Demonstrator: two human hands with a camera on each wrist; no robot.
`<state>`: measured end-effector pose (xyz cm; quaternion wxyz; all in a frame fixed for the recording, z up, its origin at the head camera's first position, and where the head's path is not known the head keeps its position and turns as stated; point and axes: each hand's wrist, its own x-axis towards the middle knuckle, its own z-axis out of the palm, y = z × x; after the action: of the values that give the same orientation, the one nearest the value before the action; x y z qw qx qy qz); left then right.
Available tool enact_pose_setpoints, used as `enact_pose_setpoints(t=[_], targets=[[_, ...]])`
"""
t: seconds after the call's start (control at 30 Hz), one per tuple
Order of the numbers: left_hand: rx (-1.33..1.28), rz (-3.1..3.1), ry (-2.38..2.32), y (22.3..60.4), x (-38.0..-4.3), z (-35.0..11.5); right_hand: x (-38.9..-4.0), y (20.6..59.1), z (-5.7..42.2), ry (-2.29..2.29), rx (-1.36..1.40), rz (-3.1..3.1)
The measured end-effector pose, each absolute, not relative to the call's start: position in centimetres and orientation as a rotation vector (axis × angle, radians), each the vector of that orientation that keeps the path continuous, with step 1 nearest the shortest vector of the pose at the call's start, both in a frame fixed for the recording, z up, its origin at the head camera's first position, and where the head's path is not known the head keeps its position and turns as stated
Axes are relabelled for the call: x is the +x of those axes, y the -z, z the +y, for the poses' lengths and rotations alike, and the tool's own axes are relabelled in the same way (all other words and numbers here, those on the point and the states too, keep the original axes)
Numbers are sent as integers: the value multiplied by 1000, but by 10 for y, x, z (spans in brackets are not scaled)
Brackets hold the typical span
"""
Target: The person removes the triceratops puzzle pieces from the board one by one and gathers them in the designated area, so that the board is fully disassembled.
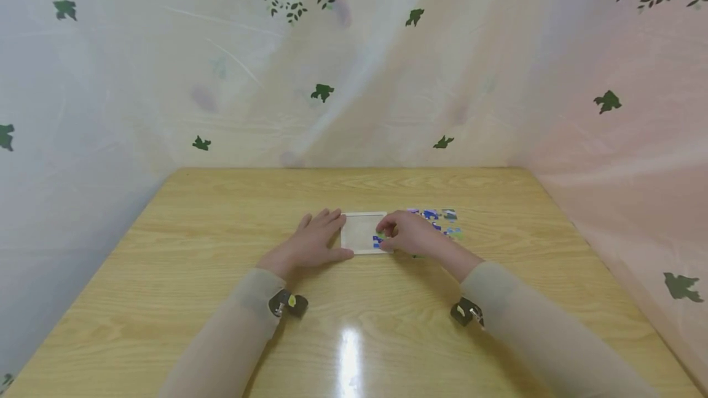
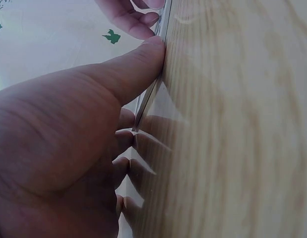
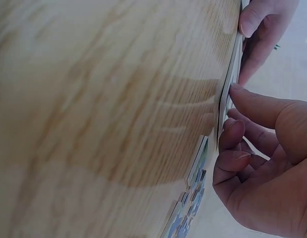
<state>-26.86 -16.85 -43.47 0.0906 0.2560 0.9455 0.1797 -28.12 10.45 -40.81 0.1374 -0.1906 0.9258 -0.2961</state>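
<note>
A shallow puzzle tray with a pale rim lies flat on the table. My left hand rests at its left side, fingers extended along the far corner and thumb at the near edge. At the tray's right end, my right hand has curled fingers and pinches a small jigsaw puzzle piece, blue and green, low over the tray. The fingers partly hide this piece. In the right wrist view the right thumb meets the tray's edge, while the other fingers bend inward.
Several loose jigsaw pieces lie right of the tray, partly behind the right hand. The wooden table ends at a printed cloth backdrop, with cloth also at both sides. Each wrist wears a small black camera.
</note>
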Motion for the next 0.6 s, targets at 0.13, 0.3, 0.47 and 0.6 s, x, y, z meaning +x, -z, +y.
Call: enact_pose_setpoints(t=[0.13, 0.3, 0.47, 0.6], targets=[[761, 2812, -528, 435, -269, -169, -281, 407, 104, 855, -539, 2677], [759, 2810, -529, 432, -267, -168, -280, 405, 102, 856, -523, 2671], [750, 2802, -540, 430, -266, -168, -278, 404, 100, 852, -507, 2679], [745, 2802, -541, 432, -267, -169, -278, 404, 99, 862, -515, 2685]])
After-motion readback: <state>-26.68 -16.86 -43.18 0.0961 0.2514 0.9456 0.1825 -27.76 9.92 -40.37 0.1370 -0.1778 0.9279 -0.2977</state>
